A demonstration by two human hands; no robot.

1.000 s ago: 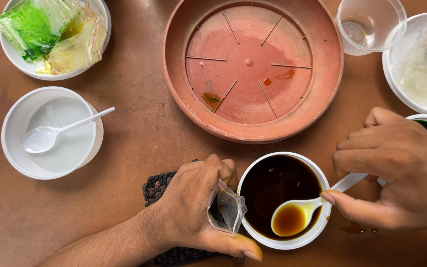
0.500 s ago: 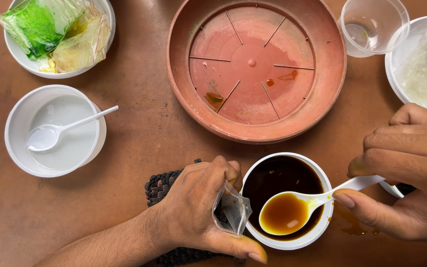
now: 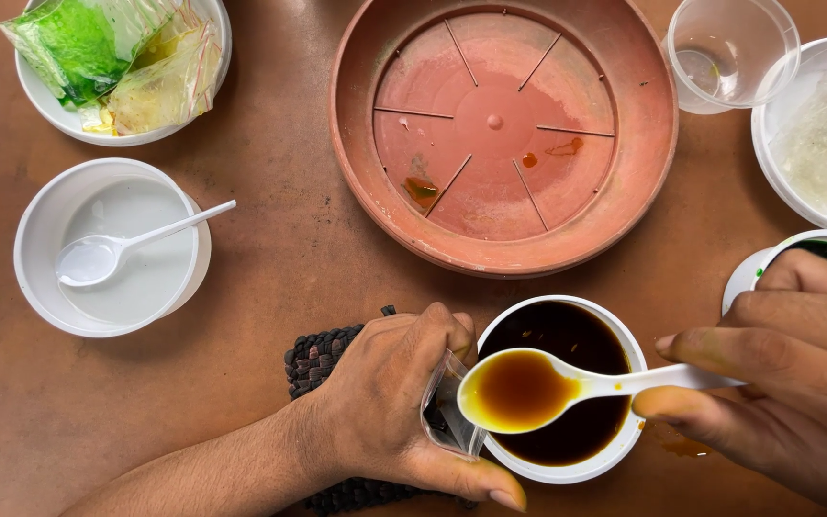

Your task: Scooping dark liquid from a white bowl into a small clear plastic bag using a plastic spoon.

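My right hand (image 3: 777, 373) grips a white plastic spoon (image 3: 547, 388) filled with amber-brown liquid, held level above a white bowl of dark brown liquid (image 3: 567, 393). My left hand (image 3: 385, 412) holds a small clear plastic bag (image 3: 447, 416) open against the bowl's left rim; the spoon's bowl hovers right beside the bag's mouth. A dark woven mat (image 3: 323, 359) lies under my left hand.
A large terracotta saucer (image 3: 504, 134) with small orange and green drops sits ahead. At left are a white bowl with clear liquid and a spoon (image 3: 107, 249) and a bowl of green and yellow bags (image 3: 117, 62). A clear cup (image 3: 729, 53) and two more white bowls (image 3: 815, 144) stand right.
The spoon has lifted out of the dark liquid and moved left toward the bag. My left hand has kept the bag at the bowl's rim.
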